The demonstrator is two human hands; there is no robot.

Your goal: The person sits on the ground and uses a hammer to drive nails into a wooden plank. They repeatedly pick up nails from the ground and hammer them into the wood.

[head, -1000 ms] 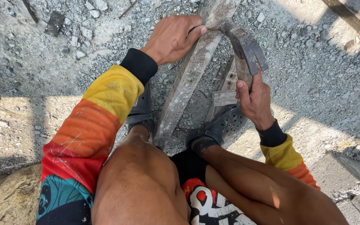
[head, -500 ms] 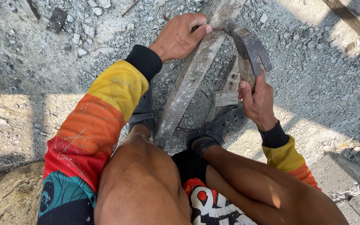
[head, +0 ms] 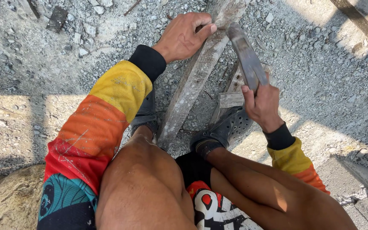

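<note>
Head view looks down on a grey wooden plank (head: 192, 83) lying slanted on gravel ground (head: 320, 64), its near end between the person's feet in dark perforated shoes (head: 228, 127). Left hand (head: 184, 36) curls over the plank's upper edge, fingers pressed onto the wood, steadying it. Right hand (head: 263, 104) is wrapped tight around the handle of a hammer (head: 245, 55), whose head is raised beside the plank's far part. Judging by this, a strike on the plank is in hand; it calls for firm bracing. A second, short board (head: 231, 99) lies just beside the right shoe.

Head camera looks steeply down, close over gravel ground (head: 320, 55)
</note>
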